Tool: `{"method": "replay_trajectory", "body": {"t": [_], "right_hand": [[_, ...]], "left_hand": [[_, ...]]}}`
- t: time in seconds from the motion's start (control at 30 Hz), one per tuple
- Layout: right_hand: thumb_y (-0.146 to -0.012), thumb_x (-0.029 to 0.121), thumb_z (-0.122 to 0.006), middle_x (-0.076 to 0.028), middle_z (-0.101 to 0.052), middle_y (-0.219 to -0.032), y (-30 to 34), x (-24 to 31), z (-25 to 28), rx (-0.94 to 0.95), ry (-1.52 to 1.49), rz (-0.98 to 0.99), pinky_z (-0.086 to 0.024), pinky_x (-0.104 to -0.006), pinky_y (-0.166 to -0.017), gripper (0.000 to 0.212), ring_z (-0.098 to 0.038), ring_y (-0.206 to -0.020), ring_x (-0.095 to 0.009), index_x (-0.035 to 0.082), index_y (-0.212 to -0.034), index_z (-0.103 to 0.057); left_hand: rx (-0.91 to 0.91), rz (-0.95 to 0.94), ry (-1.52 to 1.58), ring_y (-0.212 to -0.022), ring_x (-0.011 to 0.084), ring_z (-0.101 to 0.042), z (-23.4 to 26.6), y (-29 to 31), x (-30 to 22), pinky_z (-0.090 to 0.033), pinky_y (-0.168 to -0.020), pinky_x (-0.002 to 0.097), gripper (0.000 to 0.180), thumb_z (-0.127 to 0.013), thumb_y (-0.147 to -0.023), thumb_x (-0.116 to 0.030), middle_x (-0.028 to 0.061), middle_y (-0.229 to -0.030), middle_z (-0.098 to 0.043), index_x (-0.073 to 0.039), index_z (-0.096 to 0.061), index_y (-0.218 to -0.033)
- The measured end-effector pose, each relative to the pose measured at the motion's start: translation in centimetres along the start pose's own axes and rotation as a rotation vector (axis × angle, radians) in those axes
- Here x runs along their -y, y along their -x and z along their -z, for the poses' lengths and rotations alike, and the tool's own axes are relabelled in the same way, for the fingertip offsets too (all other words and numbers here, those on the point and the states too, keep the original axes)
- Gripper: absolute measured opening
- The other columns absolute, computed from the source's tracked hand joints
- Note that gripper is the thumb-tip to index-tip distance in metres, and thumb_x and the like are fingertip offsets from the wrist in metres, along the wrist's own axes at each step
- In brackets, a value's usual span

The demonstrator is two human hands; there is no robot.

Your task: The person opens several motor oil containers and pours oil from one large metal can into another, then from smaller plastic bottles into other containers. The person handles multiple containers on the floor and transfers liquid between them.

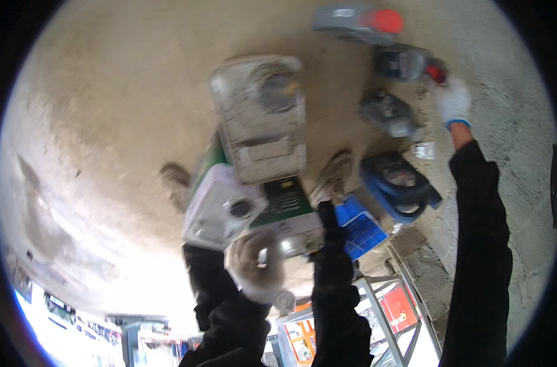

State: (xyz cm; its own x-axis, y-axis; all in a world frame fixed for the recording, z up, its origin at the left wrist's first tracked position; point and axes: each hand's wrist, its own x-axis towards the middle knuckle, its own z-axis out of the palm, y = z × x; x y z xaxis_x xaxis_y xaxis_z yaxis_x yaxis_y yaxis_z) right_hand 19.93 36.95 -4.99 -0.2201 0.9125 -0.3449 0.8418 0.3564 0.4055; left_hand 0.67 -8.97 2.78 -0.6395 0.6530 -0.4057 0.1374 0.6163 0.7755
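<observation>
Right hand [454,101]: white-gloved, at dark bottle's [401,63] red cap [436,74], grip blurred, cannot tell | Left hand [257,266]: gloved, fingers curled, just beside green-and-white box [287,205], hold cannot be told | Dark bottle: on floor [125,98], far right, between grey red-capped jug [343,23] and smaller dark container [387,113]

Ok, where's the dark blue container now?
Head view, right of centre: the dark blue container lies between the bright blue box and the small white packet.

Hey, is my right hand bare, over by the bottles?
No, your right hand by the dark bottle wears a white glove with a blue cuff.
</observation>
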Motion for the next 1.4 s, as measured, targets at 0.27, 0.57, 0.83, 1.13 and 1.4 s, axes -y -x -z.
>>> {"method": "replay_trajectory", "body": {"t": [0.27,0.57,0.83,1.13,1.4], "right_hand": [[-0.088,0.022,-0.077,-0.013,-0.075,-0.097,22.7,10.4,6.5,0.206,-0.926,0.387,-0.058,-0.0357,-0.076,0.027,-0.073,-0.083,-0.024,0.004,-0.108,-0.075],[-0.07,0.013,-0.088,-0.007,-0.061,-0.11,31.7,24.0,4.2,0.049,-0.836,0.729,-0.056,-0.0396,-0.074,0.052,-0.066,-0.097,-0.027,0.015,-0.118,-0.067],[-0.082,0.02,-0.067,-0.006,-0.056,-0.099,27.7,24.4,5.6,0.195,-0.249,1.163,-0.055,-0.0371,-0.071,0.019,-0.063,-0.092,-0.023,0.013,-0.099,-0.065],[-0.08,0.018,-0.068,-0.011,-0.06,-0.102,28.9,26.4,7.2,0.397,-0.207,0.891,-0.053,-0.0423,-0.077,0.016,-0.062,-0.097,-0.03,0.008,-0.093,-0.071],[-0.07,0.018,-0.075,-0.01,-0.06,-0.104,29.4,24.9,7.3,0.428,-0.529,0.89,-0.052,-0.0443,-0.085,0.02,-0.06,-0.103,-0.032,0.007,-0.086,-0.071]], "left_hand": [[-0.345,0.095,-0.141,-0.107,0.0264,-0.063,1.0,1.1,2.6,-0.054,-0.085,0.0373,0.027,-0.067,-0.087,-0.003,0.011,-0.117,-0.065,-0.009,-0.068,-0.114],[-0.227,0.151,-0.396,-0.12,0.0347,-0.056,3.1,-0.6,4.6,-0.04,-0.102,0.0497,0.039,-0.072,-0.085,-0.01,0.011,-0.127,-0.063,-0.015,-0.066,-0.123],[-0.125,0.105,-0.565,-0.134,0.0432,-0.04,1.6,0.5,5.3,-0.032,-0.113,0.0594,0.078,-0.083,-0.073,-0.033,0.0193,-0.143,-0.044,-0.017,-0.052,-0.143],[-0.278,0.059,-0.65,-0.125,0.0413,-0.046,-0.4,0.7,7.2,-0.038,-0.104,0.0575,0.063,-0.079,-0.077,-0.035,0.0181,-0.139,-0.047,-0.019,-0.056,-0.134],[-0.309,0.035,-0.622,-0.126,0.0398,-0.047,-0.6,1.7,8.4,-0.04,-0.102,0.053,0.062,-0.081,-0.077,-0.029,0.019,-0.139,-0.049,-0.019,-0.057,-0.132]]}}
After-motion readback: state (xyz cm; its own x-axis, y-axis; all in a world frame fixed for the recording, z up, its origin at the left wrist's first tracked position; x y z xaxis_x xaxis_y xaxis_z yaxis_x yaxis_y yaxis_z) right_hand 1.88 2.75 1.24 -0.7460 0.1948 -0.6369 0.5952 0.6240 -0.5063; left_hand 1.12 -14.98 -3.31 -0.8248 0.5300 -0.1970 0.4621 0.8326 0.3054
